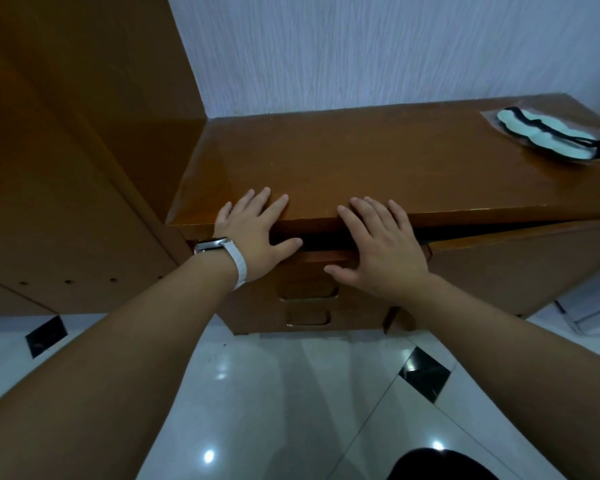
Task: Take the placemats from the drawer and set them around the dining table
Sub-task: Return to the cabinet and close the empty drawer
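Head view, brown wooden drawer (326, 256) slightly ajar, left hand (257, 233) and right hand (381, 249) flat, grip spread

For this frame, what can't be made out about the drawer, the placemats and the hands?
- Drawer contents, head view: only a dark gap shows under the cabinet top; no placemats visible.
- Whether left hand and right hand push or pull: cannot tell.
- Packet at the right edge: partly cut off, contents unclear.
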Demonstrator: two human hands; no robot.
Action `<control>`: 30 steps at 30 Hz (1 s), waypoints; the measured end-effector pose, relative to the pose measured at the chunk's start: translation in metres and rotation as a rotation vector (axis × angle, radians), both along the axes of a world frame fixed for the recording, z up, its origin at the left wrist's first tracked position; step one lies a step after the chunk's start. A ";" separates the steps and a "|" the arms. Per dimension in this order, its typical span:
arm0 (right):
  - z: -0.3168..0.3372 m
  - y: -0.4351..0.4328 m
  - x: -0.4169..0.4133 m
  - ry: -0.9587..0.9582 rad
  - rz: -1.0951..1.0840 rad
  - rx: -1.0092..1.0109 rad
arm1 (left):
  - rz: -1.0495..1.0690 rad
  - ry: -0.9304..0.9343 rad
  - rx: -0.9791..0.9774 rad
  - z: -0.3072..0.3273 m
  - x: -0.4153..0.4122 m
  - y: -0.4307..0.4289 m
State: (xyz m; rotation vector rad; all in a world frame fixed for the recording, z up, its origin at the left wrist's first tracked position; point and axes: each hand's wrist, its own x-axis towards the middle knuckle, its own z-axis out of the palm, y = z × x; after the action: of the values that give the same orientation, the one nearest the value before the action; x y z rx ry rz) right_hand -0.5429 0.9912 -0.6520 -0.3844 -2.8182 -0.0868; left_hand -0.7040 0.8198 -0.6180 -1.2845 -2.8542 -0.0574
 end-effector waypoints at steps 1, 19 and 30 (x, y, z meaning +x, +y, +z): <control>0.001 0.002 -0.003 0.006 0.001 0.003 | -0.002 0.012 0.009 -0.001 0.000 0.000; -0.005 0.005 -0.029 0.135 -0.103 0.087 | -0.032 0.128 0.042 -0.015 -0.003 -0.001; 0.031 -0.010 -0.014 -0.108 -0.093 -0.069 | -0.034 -0.056 -0.035 0.013 0.002 -0.005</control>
State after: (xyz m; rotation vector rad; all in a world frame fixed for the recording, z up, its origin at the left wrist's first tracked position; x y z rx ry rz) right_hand -0.5573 0.9813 -0.6211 -0.5423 -2.9143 -0.0313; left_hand -0.7019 0.8152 -0.6045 -1.3604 -2.8929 -0.0445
